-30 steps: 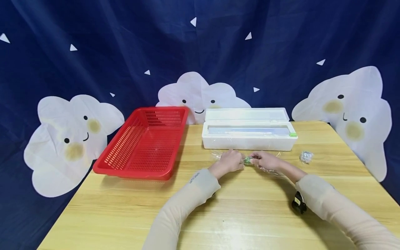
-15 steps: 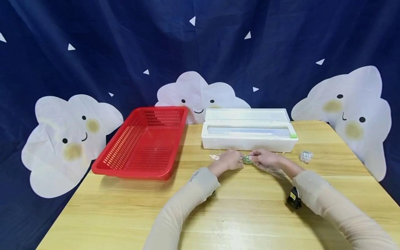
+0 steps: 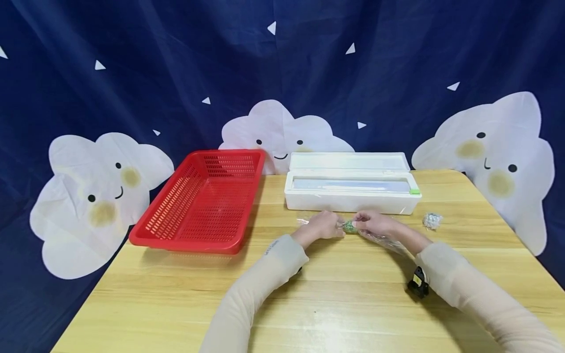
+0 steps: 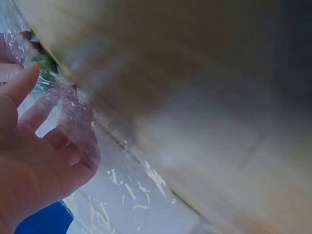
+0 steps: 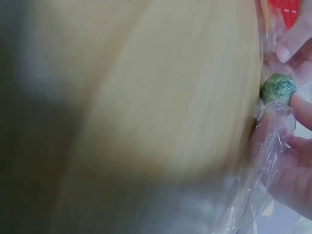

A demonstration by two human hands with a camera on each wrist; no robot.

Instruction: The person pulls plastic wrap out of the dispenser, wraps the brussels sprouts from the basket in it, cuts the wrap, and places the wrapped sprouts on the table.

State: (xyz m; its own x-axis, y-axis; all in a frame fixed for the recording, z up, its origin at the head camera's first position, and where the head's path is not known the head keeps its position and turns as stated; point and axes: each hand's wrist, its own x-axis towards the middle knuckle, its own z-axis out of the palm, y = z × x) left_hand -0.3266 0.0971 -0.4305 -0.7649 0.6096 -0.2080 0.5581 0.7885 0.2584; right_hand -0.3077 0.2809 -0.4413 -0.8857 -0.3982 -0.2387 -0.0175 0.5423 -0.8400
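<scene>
Between my two hands lies a small round green, leafy-looking thing wrapped in clear cling film. My left hand holds the film on the left of it, fingers curled into the plastic in the left wrist view. On the other side my right hand pinches the wrapped thing and the film, its thumb against the green surface in the right wrist view. Loose film trails out past both hands. Behind them stands a long white cling film box with its lid up and a roll inside.
A red plastic basket stands at the left of the wooden table. To the right of the hands sits a small ball wrapped in crumpled clear film. A dark blue cloud-print curtain hangs behind the table.
Both hands stay nearly in place around the green thing. The film at the right has gathered into a longer strand below the right hand, and the right forearm has shifted slightly left.
</scene>
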